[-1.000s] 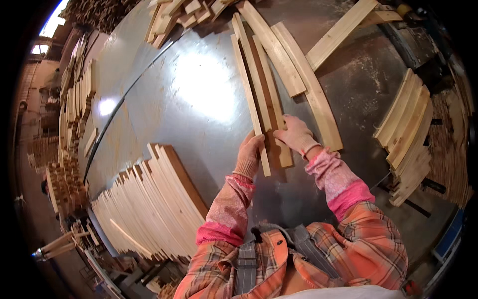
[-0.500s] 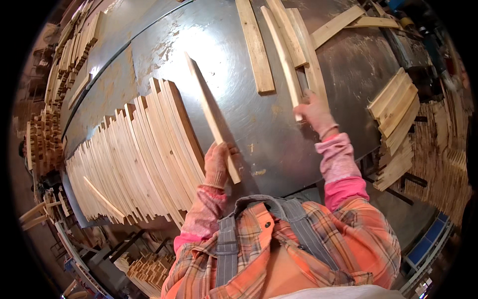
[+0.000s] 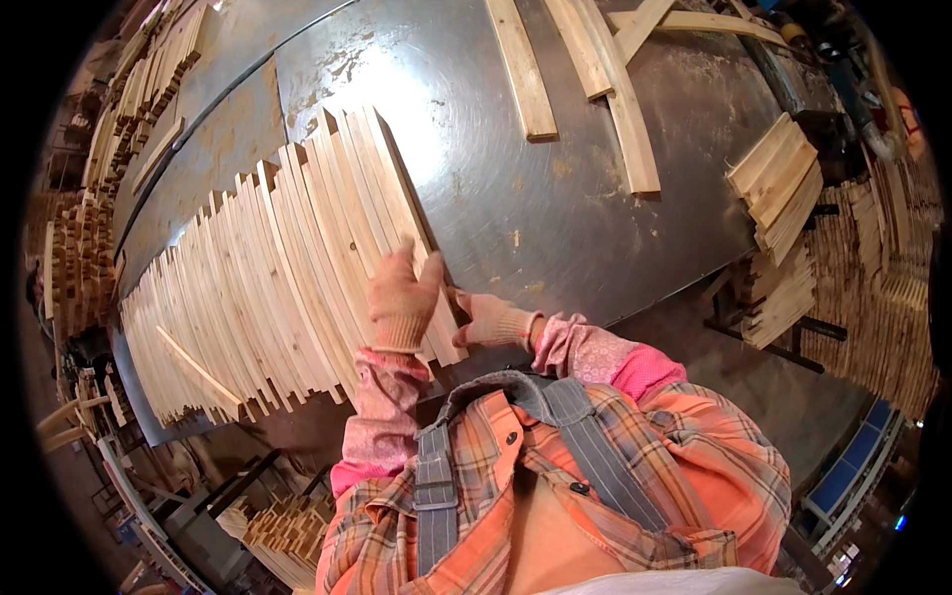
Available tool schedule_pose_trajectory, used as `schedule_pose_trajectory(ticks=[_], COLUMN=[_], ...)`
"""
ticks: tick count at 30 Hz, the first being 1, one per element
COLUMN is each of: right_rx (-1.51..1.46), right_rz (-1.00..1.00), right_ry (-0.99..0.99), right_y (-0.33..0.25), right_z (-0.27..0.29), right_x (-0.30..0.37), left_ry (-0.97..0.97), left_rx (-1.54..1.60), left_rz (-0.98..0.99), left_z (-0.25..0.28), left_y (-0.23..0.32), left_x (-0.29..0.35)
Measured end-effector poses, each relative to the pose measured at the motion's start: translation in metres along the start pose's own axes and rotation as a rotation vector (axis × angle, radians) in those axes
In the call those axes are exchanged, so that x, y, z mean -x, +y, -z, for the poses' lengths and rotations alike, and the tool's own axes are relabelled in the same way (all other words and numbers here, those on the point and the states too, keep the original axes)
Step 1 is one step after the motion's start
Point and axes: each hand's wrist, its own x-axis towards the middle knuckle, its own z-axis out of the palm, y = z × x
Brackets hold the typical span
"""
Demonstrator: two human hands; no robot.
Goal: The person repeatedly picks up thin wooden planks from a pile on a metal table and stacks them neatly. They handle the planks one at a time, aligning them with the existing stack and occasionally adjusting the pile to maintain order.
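A long row of pale wooden strips (image 3: 288, 268) lies side by side on the metal table, at the left. My left hand (image 3: 402, 302), in a knit glove, rests on top of the row's right end with thumb and fingers apart. Against the outer side of the rightmost strip (image 3: 399, 188), near its close end, is my right hand (image 3: 493, 320), also gloved. Its thumb and fingers are spread, the fingertips partly hidden by the strip. Neither hand is wrapped round a piece.
Separate boards lie farther off on the metal table (image 3: 476, 218): one board (image 3: 523, 79) alone, another (image 3: 631, 139) beside overlapping boards. A stack of boards (image 3: 778, 183) stands past the right edge. One short thin stick (image 3: 198, 364) lies across the row.
My left hand has brought its strip left against the row. My right hand has left the far boards and moved to the row's end; the strip it held now lies there too.
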Motion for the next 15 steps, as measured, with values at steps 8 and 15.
schedule_pose_trajectory(ticks=[8, 15], right_rx=[0.386, 0.496], right_rz=[-0.428, -0.752], right_ry=[0.67, 0.77], right_y=[-0.024, -0.022], right_z=[0.2, 0.26], right_x=[-0.065, -0.131], left_ry=[0.167, 0.143], left_rx=[-0.287, -0.26], left_rz=[-0.197, -0.138], left_z=[-0.049, -0.045], left_y=[-0.036, -0.031], left_x=[-0.034, -0.034])
